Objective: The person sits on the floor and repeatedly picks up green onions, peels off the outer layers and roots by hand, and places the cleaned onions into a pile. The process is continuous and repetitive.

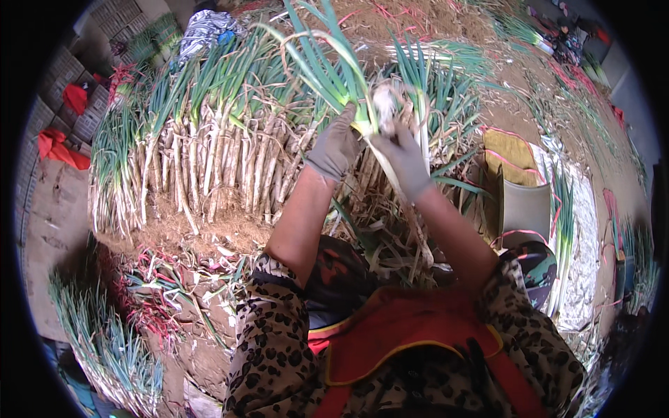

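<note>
My left hand (pixel 334 146), in a thin grey glove, grips a large green onion (pixel 342 89) just below where its green leaves fan out. The onion's pale stalk slants down to the right, with its roots low between my forearms. My right hand (pixel 403 154), gloved too, is at the upper stalk, its fingers bent against a peeled-back strip of outer skin; the finger area is blurred and I cannot tell how firmly it holds. Behind both hands lies a long row of unpeeled green onions (pixel 230 157), stalks towards me, leaves pointing away. Dry peelings (pixel 392 245) lie below my hands.
At my right stands a curved grey holder (pixel 525 209) with pink ties, beside peeled green onions (pixel 563 235) on a white sheet (pixel 583 251). More green onions (pixel 115 339) stand at lower left, near red ties (pixel 151 313) on the soil. Another person (pixel 569 44) is at far upper right.
</note>
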### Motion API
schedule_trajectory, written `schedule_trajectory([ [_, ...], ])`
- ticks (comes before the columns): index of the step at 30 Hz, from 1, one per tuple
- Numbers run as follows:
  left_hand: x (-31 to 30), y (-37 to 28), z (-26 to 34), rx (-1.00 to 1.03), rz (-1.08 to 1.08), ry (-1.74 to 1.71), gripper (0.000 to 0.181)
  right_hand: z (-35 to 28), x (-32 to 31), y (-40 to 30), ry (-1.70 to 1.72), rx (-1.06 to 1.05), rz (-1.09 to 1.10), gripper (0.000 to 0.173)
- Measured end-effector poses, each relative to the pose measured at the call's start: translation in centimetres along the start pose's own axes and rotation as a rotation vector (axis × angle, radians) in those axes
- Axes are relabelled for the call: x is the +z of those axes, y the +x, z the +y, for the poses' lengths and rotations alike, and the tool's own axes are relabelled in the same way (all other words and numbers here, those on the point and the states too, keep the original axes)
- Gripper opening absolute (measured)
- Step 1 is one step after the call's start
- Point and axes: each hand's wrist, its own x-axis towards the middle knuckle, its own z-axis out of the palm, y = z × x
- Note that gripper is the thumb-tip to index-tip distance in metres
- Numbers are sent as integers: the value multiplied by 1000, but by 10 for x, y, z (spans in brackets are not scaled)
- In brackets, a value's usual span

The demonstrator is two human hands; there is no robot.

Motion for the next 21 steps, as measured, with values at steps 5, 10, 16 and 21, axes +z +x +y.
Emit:
schedule_trajectory([
  [5, -20, 8, 8, 72, 114, 60, 32, 12, 7, 32, -104, 41, -68, 31],
  [10, -15, -9, 43, 157, 249, 5, 29, 59, -7, -56, -376, 127, -247, 19],
  [16, -44, -7, 61, 124, 232, -119, 29, 177, -75, -194, -708, 424, -722, 30],
  [21, -57, -8, 68, 215, 94, -83, 24, 136, -88, -155, -808, 363, -597, 37],
])
